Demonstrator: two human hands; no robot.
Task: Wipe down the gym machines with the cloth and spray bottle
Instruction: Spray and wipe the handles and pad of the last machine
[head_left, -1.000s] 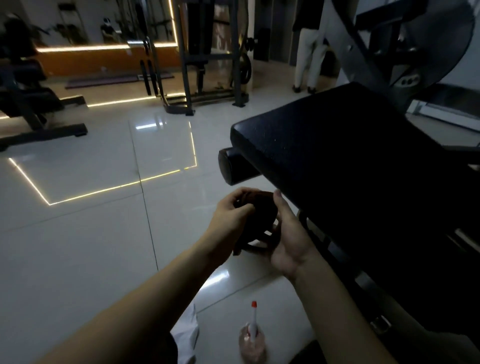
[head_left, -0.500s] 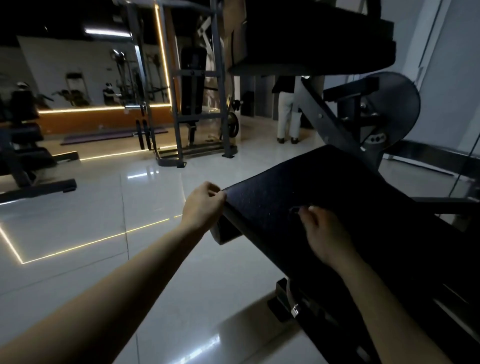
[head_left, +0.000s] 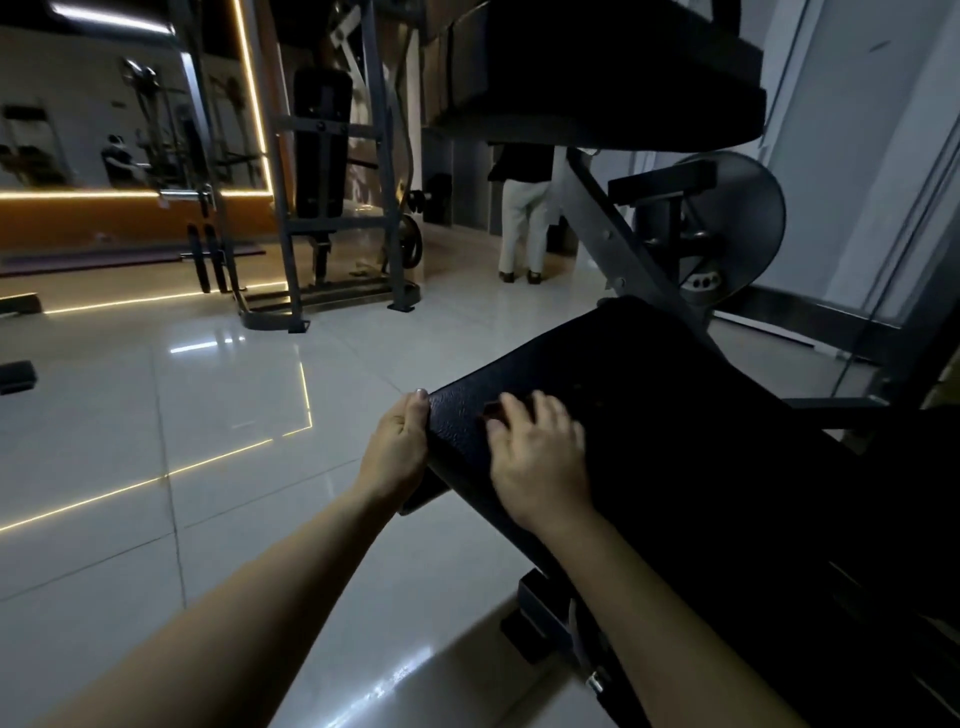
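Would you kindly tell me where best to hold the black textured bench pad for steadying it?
Take the black textured bench pad by its front-left corner, from the left: that edge overhangs the floor, so the left hand wraps it, clear of the right hand on top.

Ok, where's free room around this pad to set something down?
Tiled floor left of the left hand is bare. The pad beyond the right hand is free too. Under the pad, frame bars crowd it.

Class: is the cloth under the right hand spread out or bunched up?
Not spread: the right hand covers the cloth on the pad, only a dark edge showing. Folded or bunched, cannot tell.
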